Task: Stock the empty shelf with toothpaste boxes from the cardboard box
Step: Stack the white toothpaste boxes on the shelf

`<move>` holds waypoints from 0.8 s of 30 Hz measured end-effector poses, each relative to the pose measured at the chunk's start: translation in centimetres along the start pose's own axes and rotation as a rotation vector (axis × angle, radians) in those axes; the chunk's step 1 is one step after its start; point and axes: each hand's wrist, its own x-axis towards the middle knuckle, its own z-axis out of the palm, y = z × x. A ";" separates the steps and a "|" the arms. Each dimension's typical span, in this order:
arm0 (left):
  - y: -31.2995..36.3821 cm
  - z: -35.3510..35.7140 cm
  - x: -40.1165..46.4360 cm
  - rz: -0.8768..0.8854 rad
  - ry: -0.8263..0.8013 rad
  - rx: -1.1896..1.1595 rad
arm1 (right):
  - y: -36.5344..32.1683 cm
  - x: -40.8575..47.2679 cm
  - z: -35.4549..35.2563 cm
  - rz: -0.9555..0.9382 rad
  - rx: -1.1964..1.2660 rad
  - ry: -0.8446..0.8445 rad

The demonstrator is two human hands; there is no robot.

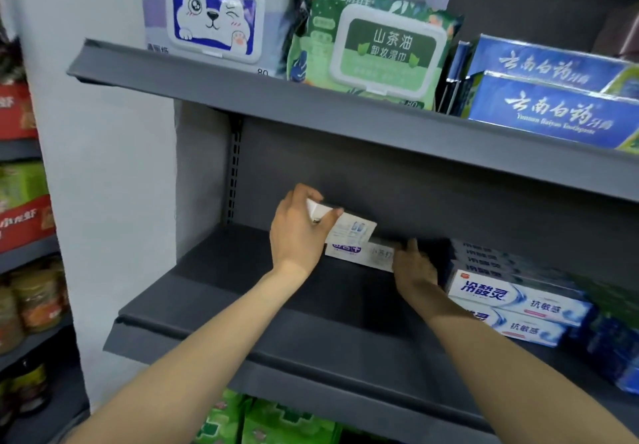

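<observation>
Toothpaste box sits in your left hand, grip clasping its near end, angled just above the box already lying deep on the shelf; your right hand steadies that one, fingers straight, for stacking.

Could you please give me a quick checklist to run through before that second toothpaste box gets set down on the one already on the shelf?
1. Left hand has a firm grip on the upper toothpaste box: ok.
2. Lower toothpaste box lies flat on the shelf: ok.
3. Right hand steadies the lower box's end: ok.
4. Upper box lined up with the lower: not ok, it is tilted.
5. Room left beside the stacked toothpaste boxes on the right: ok.
6. Lower box pushed fully to the back panel: cannot tell.
</observation>
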 end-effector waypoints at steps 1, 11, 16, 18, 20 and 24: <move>0.0 0.0 0.0 -0.009 -0.005 -0.010 | -0.1 0.1 0.2 0.008 0.050 -0.027; 1.7 0.7 -2.9 0.148 -0.296 0.164 | -3.1 -2.5 -6.0 0.232 1.810 -0.678; 0.5 -0.4 -2.9 -0.070 -0.905 -0.225 | -1.7 -2.7 -4.8 0.122 1.701 -0.666; -0.9 0.0 -2.5 -0.164 -0.812 -0.199 | -1.4 -2.7 -4.5 0.068 1.649 -0.639; -2.1 0.6 -2.0 -0.176 -0.669 -0.080 | -1.2 -2.4 -4.8 0.039 1.637 -0.574; -2.9 1.5 -1.1 -0.230 -0.636 -0.024 | -1.0 -1.7 -5.6 -0.056 1.434 -0.369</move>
